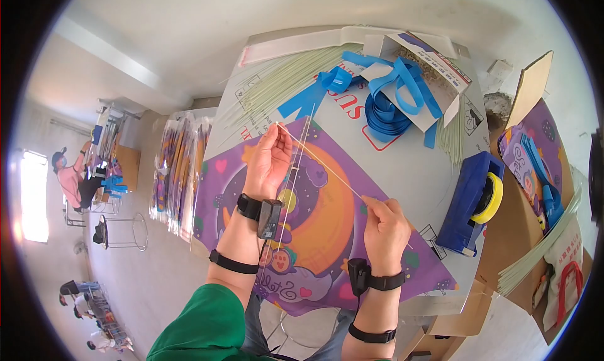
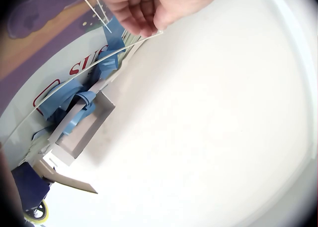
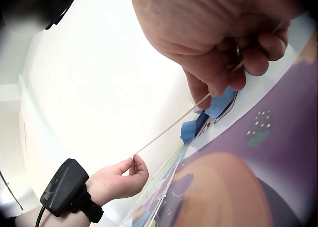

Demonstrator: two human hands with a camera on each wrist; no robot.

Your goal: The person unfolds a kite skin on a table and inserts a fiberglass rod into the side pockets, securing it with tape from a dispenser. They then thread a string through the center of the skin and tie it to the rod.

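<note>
Between my two hands a thin pale rod [image 1: 327, 166] runs slantwise over a purple printed sheet [image 1: 333, 141]. My left hand [image 1: 272, 163] pinches its far end between thumb and fingertip, as the left wrist view shows with the rod [image 2: 82, 72] bowing slightly. Lower and to the right, my right hand [image 1: 385, 229] holds the rod with curled fingers, and a short end sticks out past them. Cartoon figures and lettering cover the sheet. Across its middle lie a couple of thin white sticks [image 1: 290, 188], next to my left hand.
Blue ribbon [image 1: 387, 112] spills from an open box [image 1: 440, 78] on the table, beside a spread of pale rods [image 1: 277, 78]. A blue tape dispenser [image 1: 462, 204] stands at the right. Cardboard boxes [image 1: 503, 248] stand beyond it. Packed bags [image 1: 179, 172] lie at the left.
</note>
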